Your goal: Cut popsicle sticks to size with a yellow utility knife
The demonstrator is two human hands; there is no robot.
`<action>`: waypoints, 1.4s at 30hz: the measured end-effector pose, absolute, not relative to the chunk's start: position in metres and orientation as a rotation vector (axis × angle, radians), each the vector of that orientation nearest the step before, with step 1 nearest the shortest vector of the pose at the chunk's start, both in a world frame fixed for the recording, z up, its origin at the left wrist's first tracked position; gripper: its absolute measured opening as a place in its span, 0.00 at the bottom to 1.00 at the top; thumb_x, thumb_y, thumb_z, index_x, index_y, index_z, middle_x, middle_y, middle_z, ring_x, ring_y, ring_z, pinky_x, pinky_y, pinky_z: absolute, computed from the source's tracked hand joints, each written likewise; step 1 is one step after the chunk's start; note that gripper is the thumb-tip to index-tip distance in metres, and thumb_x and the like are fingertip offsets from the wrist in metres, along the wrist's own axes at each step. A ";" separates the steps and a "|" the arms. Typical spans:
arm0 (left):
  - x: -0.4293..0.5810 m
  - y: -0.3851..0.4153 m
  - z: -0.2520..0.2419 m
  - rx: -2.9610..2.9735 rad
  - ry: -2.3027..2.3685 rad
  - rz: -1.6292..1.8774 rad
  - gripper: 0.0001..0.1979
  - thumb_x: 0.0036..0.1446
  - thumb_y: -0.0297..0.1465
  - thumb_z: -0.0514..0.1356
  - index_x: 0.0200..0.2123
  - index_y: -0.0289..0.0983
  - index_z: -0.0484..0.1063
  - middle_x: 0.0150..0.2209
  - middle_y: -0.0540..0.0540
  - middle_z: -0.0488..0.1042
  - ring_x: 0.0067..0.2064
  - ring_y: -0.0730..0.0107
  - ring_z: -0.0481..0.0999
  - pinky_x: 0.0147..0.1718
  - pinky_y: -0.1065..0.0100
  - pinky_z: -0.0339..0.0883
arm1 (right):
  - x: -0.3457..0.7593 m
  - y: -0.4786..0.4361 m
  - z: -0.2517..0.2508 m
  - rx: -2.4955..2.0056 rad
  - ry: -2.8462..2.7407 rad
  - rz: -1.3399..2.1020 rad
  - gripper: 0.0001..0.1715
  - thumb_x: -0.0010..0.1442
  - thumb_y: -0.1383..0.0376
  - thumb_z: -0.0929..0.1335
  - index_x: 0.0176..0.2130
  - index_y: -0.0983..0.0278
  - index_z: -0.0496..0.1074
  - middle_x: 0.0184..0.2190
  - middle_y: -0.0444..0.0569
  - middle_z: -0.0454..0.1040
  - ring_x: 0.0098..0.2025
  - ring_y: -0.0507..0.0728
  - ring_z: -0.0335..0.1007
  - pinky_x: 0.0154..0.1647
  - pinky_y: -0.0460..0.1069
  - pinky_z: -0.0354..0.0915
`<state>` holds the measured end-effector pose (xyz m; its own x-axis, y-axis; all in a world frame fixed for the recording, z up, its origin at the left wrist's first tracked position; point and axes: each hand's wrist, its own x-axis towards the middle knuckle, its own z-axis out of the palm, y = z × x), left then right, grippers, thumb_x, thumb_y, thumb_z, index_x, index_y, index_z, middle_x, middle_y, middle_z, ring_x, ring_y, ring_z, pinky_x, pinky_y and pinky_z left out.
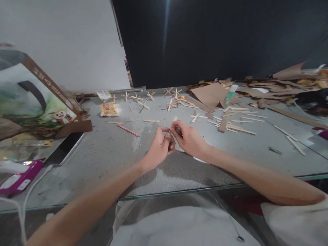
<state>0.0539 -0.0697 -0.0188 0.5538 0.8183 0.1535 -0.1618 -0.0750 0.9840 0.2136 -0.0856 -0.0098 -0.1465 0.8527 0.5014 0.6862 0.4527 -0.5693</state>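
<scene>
My left hand (162,145) and my right hand (191,138) meet over the middle of the grey table, fingertips touching or nearly so. The left fingers are closed in a pinch, and whatever is between them is too small to make out. In my closed right hand is a slim dark tool (178,132) with a yellowish part, mostly covered by the fingers. Just beyond the fingertips shows the pale end of a wooden stick (175,118); I cannot tell whether it is held. A red patterned straw-like stick (128,130) lies left of the hands.
Several crossed-stick pieces (143,104) stand at the back. Loose craft sticks (238,128) and a glue stick (230,94) lie to the right, before torn cardboard (208,95). On the left are a phone (65,148), a purple glue gun-like device (22,177) and a printed bag (38,92).
</scene>
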 end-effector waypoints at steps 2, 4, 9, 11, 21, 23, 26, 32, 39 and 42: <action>0.055 -0.070 -0.018 1.401 0.597 0.902 0.11 0.71 0.40 0.55 0.43 0.42 0.54 0.23 0.60 0.63 0.18 0.78 0.58 0.20 0.73 0.52 | 0.215 -0.085 -0.010 -1.298 -1.900 0.232 0.11 0.73 0.57 0.61 0.45 0.61 0.66 0.28 0.47 0.76 0.26 0.57 0.72 0.29 0.49 0.59; 0.056 -0.071 -0.018 1.390 0.597 0.914 0.11 0.71 0.40 0.55 0.43 0.42 0.55 0.22 0.60 0.63 0.18 0.79 0.57 0.20 0.74 0.51 | 0.216 -0.084 -0.011 -1.293 -1.909 0.214 0.11 0.74 0.57 0.60 0.46 0.61 0.66 0.28 0.47 0.77 0.27 0.57 0.73 0.29 0.48 0.59; 0.059 -0.074 -0.022 1.392 0.622 0.957 0.10 0.71 0.39 0.55 0.43 0.42 0.56 0.21 0.61 0.62 0.18 0.78 0.58 0.20 0.74 0.53 | 0.215 -0.086 -0.016 -1.303 -1.937 0.177 0.12 0.74 0.58 0.59 0.47 0.62 0.66 0.30 0.49 0.79 0.28 0.57 0.75 0.30 0.48 0.60; 0.058 -0.067 -0.024 1.390 0.679 1.001 0.11 0.71 0.39 0.56 0.43 0.42 0.56 0.21 0.60 0.63 0.18 0.78 0.60 0.20 0.74 0.54 | 0.211 -0.091 -0.017 -1.305 -1.987 0.192 0.12 0.74 0.59 0.60 0.48 0.62 0.67 0.31 0.50 0.80 0.28 0.57 0.75 0.30 0.48 0.60; 0.045 -0.040 -0.024 1.552 0.753 1.187 0.09 0.75 0.39 0.51 0.43 0.41 0.55 0.22 0.61 0.63 0.19 0.79 0.61 0.20 0.74 0.55 | 0.217 -0.090 -0.005 -1.302 -1.864 0.210 0.16 0.73 0.54 0.62 0.44 0.62 0.71 0.27 0.46 0.75 0.24 0.54 0.67 0.28 0.48 0.56; 0.047 -0.044 -0.025 1.610 0.699 1.195 0.11 0.74 0.42 0.52 0.44 0.41 0.56 0.21 0.61 0.63 0.19 0.77 0.61 0.20 0.73 0.55 | 0.220 -0.087 -0.003 -1.306 -1.847 0.195 0.15 0.72 0.55 0.61 0.44 0.62 0.70 0.26 0.45 0.74 0.24 0.54 0.66 0.29 0.49 0.56; 0.048 -0.049 -0.025 1.653 0.674 1.193 0.14 0.72 0.45 0.53 0.47 0.41 0.57 0.21 0.61 0.63 0.19 0.76 0.62 0.20 0.72 0.56 | 0.220 -0.090 -0.001 -1.289 -1.877 0.256 0.13 0.72 0.55 0.62 0.48 0.61 0.65 0.23 0.40 0.68 0.22 0.54 0.62 0.27 0.49 0.54; 0.046 -0.054 -0.023 1.718 0.688 1.146 0.13 0.73 0.45 0.52 0.48 0.41 0.58 0.22 0.60 0.64 0.19 0.76 0.63 0.21 0.72 0.58 | 0.219 -0.095 0.003 -1.177 -1.906 0.395 0.08 0.73 0.57 0.59 0.42 0.57 0.55 0.29 0.43 0.70 0.24 0.54 0.63 0.27 0.49 0.57; 0.046 -0.055 -0.021 1.695 0.698 1.119 0.14 0.71 0.45 0.54 0.42 0.41 0.60 0.20 0.59 0.63 0.19 0.76 0.61 0.20 0.71 0.55 | 0.223 -0.091 0.005 -1.246 -1.801 0.323 0.12 0.73 0.53 0.60 0.42 0.58 0.60 0.27 0.43 0.71 0.24 0.55 0.64 0.27 0.50 0.57; 0.044 -0.055 -0.018 1.676 0.715 1.102 0.13 0.70 0.44 0.55 0.40 0.40 0.63 0.20 0.58 0.63 0.19 0.77 0.60 0.21 0.71 0.55 | 0.227 -0.092 0.011 -1.319 -1.731 0.211 0.14 0.73 0.52 0.61 0.48 0.59 0.64 0.27 0.43 0.71 0.23 0.55 0.64 0.27 0.49 0.55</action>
